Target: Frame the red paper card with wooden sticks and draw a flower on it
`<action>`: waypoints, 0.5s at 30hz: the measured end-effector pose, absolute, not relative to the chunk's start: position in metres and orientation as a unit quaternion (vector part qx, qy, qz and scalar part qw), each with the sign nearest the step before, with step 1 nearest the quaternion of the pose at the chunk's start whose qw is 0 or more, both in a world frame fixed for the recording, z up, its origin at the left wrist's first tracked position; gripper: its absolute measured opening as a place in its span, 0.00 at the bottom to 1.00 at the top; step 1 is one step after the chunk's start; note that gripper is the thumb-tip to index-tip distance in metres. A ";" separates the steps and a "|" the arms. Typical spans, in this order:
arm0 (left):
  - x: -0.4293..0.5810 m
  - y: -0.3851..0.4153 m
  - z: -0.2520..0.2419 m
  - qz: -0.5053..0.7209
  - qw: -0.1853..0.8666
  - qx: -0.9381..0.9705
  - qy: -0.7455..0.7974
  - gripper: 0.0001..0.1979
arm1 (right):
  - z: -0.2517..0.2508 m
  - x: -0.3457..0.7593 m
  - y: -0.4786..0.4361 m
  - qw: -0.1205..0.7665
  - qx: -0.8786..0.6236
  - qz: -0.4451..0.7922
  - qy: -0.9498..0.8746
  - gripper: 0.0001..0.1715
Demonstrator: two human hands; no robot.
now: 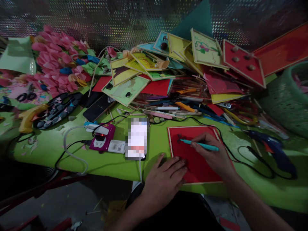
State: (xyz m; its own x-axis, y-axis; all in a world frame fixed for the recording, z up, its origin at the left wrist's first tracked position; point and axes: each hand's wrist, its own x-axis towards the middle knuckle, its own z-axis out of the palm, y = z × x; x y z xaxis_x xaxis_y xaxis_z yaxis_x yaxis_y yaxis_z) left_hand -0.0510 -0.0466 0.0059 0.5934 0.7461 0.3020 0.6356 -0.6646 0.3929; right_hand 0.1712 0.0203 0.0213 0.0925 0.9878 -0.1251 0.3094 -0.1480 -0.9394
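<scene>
A red card [192, 163] edged with thin pale sticks lies flat on the green table in front of me. My right hand [213, 152] pinches a turquoise marker pen [207, 146], its tip at a small dark drawing [179, 138] near the card's upper left. With fingers stretched out, my left hand [166, 175] lies flat over the card's lower left edge. Left of the card is a lit phone [137, 138], its screen blurred out, with a white cable running from its lower end.
A purple power strip [103, 138] with plugs sits left of the phone. A dark blue glue gun [274, 150] and its black cord lie at right, beside a green basket [284, 99]. Behind are piled framed cards [207, 51], pens and pink paper flowers [55, 57]; a yellow glue gun [30, 118] is at left.
</scene>
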 end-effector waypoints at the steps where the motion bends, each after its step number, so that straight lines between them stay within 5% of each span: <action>1: -0.051 -0.047 0.006 0.224 0.124 0.885 0.390 0.17 | 0.021 0.171 0.020 0.393 -0.625 0.429 -0.521 0.12; 15: -0.051 -0.047 0.003 0.229 0.116 0.883 0.393 0.17 | 0.021 0.172 0.018 0.392 -0.607 0.440 -0.533 0.15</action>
State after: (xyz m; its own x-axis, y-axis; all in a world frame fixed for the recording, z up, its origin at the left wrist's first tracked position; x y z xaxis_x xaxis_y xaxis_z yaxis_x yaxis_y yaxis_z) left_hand -0.0508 -0.0473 0.0034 0.5871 0.7467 0.3127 0.6403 -0.6647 0.3850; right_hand 0.1722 0.0179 0.0210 0.0431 0.9922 -0.1167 0.3024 -0.1243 -0.9450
